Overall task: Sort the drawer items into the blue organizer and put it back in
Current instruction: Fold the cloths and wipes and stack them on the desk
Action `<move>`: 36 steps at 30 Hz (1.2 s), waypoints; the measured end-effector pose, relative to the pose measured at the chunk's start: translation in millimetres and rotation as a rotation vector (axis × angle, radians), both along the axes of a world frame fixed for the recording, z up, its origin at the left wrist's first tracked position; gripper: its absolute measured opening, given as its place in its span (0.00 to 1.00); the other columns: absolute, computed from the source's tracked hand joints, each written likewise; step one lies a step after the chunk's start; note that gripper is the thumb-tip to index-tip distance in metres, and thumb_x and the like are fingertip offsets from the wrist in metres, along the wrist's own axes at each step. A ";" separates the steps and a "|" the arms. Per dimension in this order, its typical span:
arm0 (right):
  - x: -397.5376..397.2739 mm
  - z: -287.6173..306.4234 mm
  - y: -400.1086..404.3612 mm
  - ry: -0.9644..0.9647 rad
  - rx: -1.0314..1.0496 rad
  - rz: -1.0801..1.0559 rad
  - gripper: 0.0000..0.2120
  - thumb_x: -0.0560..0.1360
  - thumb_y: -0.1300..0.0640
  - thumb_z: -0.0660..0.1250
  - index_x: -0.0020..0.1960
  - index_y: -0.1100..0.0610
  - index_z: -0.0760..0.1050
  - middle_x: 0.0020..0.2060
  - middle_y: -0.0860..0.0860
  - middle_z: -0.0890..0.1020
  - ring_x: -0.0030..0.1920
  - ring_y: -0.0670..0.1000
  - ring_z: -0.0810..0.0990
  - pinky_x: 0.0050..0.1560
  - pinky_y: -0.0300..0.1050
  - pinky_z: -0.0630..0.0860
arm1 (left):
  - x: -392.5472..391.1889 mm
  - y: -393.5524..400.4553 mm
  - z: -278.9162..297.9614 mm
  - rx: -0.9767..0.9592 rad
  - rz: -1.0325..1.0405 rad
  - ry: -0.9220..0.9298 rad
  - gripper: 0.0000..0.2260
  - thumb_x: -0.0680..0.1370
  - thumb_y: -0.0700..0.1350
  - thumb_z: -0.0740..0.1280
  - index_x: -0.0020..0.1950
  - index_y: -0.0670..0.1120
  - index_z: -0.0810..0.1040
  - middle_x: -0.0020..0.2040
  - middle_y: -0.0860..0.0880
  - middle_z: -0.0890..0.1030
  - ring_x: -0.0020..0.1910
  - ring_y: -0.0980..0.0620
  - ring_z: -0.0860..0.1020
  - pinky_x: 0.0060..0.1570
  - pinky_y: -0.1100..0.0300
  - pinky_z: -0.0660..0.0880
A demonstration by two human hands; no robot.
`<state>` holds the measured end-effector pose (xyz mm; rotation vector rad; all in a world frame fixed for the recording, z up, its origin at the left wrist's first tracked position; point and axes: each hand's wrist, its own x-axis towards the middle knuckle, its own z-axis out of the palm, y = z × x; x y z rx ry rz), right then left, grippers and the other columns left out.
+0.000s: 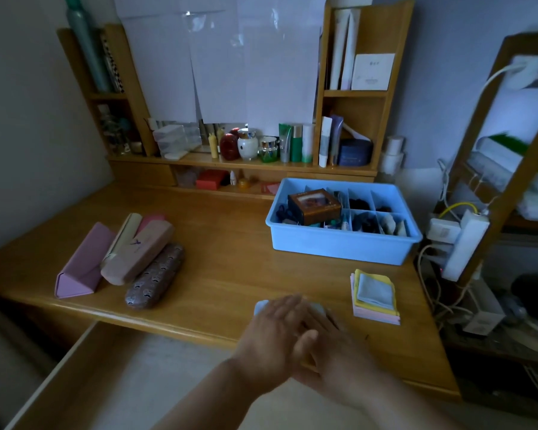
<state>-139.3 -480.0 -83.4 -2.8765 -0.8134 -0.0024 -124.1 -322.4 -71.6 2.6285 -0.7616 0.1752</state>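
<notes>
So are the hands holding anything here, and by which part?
Both hands, left and right, lie flat on a light blue cloth on the desk, pressing rather than gripping it.

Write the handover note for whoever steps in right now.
Hands: left hand and right hand both lie flat, overlapping, pressing a light blue cloth at the desk's front edge.
Things: blue organizer stands at the desk's back right, partly filled, a brown box on top. Folded cloth stack lies in front of it. Four glasses cases lie at left. Drawer is open below.
Done: some small items sorted.
Left: cloths, cases, then the organizer into the drawer.
</notes>
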 end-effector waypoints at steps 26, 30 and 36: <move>-22.1 -19.7 -13.0 -0.305 0.151 0.002 0.23 0.58 0.48 0.81 0.52 0.47 0.82 0.55 0.43 0.82 0.53 0.44 0.81 0.58 0.46 0.66 | -27.7 44.0 -17.9 0.234 0.022 -0.384 0.12 0.62 0.46 0.78 0.44 0.52 0.84 0.44 0.55 0.84 0.45 0.54 0.82 0.60 0.43 0.73; -22.2 -3.0 -16.4 -0.135 0.467 -0.089 0.10 0.66 0.63 0.77 0.45 0.52 0.84 0.45 0.45 0.85 0.44 0.45 0.83 0.49 0.43 0.75 | -33.3 45.9 -1.6 0.159 0.062 -0.339 0.08 0.64 0.43 0.77 0.40 0.52 0.84 0.41 0.58 0.84 0.49 0.54 0.82 0.60 0.41 0.73; -46.2 16.7 -27.7 0.381 0.969 -0.326 0.08 0.75 0.58 0.69 0.38 0.52 0.83 0.30 0.48 0.81 0.33 0.40 0.74 0.36 0.38 0.70 | -71.9 49.4 17.7 -0.582 0.249 0.211 0.08 0.75 0.38 0.69 0.38 0.49 0.83 0.36 0.59 0.82 0.38 0.64 0.78 0.51 0.69 0.71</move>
